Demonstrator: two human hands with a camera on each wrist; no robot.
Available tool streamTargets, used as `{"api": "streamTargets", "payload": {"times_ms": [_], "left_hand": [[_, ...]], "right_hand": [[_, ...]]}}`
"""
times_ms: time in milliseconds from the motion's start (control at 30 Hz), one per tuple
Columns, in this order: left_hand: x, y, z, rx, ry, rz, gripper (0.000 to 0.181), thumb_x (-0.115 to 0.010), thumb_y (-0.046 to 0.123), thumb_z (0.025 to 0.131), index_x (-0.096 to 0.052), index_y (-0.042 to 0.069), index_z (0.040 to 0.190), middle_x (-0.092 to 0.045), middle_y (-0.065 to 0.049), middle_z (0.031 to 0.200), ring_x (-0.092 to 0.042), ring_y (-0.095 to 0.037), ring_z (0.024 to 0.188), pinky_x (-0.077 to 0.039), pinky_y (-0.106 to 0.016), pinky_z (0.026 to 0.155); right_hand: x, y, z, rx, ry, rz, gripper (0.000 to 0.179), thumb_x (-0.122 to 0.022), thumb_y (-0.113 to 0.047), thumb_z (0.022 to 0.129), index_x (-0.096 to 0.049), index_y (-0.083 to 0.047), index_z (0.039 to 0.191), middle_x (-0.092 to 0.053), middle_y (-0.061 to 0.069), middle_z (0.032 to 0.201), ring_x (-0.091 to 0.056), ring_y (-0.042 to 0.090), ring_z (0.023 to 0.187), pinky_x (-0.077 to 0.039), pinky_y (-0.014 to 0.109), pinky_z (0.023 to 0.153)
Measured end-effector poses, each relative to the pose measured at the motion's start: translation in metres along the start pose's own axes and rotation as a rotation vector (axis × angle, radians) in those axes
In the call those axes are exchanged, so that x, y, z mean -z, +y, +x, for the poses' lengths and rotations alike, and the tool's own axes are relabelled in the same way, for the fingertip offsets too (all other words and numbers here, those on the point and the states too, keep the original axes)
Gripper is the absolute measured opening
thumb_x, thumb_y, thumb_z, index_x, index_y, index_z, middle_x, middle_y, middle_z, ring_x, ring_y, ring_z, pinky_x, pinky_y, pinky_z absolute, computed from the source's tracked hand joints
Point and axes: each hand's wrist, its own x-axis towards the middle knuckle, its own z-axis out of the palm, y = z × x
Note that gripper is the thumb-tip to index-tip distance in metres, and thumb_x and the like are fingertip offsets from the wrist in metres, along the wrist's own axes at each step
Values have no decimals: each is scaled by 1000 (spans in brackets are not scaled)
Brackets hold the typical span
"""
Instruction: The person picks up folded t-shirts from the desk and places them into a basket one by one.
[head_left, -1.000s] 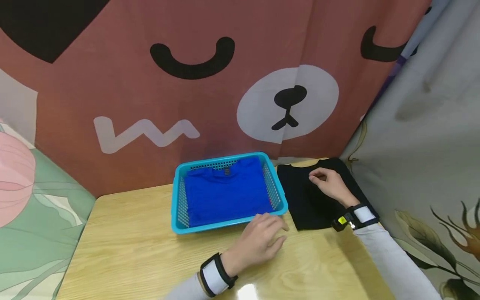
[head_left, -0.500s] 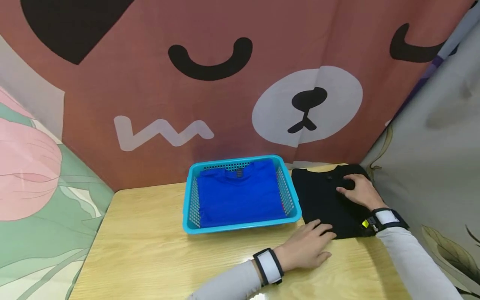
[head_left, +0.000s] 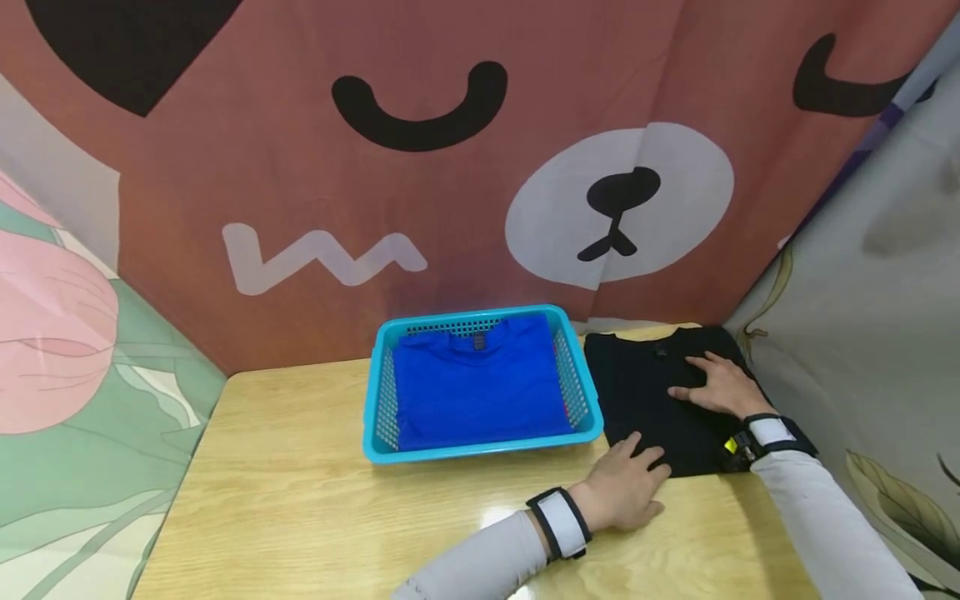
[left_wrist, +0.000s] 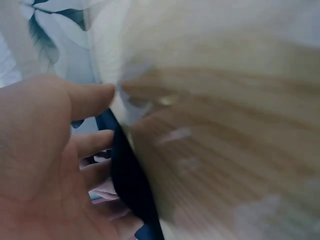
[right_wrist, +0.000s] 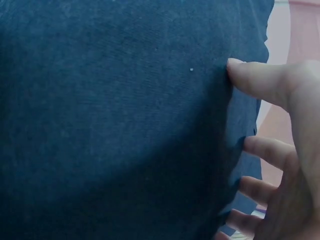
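A folded black T-shirt (head_left: pixel 637 383) lies flat on the table, right of the basket, its neckline toward the back wall. On its right part rests my right hand (head_left: pixel 723 387), fingers spread and fingertips touching the cloth, as the right wrist view shows with the shirt (right_wrist: pixel 125 100) filling most of it. My left hand (head_left: pixel 622 483) is at the shirt's front left corner, its fingertips on the front edge and its thumb over the wood. In the left wrist view, the left hand's fingers (left_wrist: pixel 95 142) reach the dark cloth edge (left_wrist: pixel 130 175); that view is blurred.
A turquoise plastic basket (head_left: pixel 480 455) stands left of the black shirt, holding a folded blue T-shirt (head_left: pixel 480 392). Behind the wooden table (head_left: pixel 292 483) hangs a brown curtain (head_left: pixel 442 208) with a bear print. A grey patterned curtain (head_left: pixel 862 333) closes the right side.
My left hand has moved right from the basket's front corner to the black shirt's front edge. The right hand has come down onto the shirt, its fingers spreading. The head view has shifted right.
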Motion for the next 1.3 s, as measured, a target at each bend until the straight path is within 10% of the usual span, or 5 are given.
{"api": "streamTargets", "payload": {"times_ms": [1300], "left_hand": [[-2,13,-40,69,-112,28,75,-39,80,87,-24,45,153,-16,18,163,-14,-21,154,-28,-39,121]], "right_hand": [[-5,-19,-32,-61,-5,-59,100,-65,-70,79,-43,3,144,-25,41,150,-30,62,131,-26,77,102]]}}
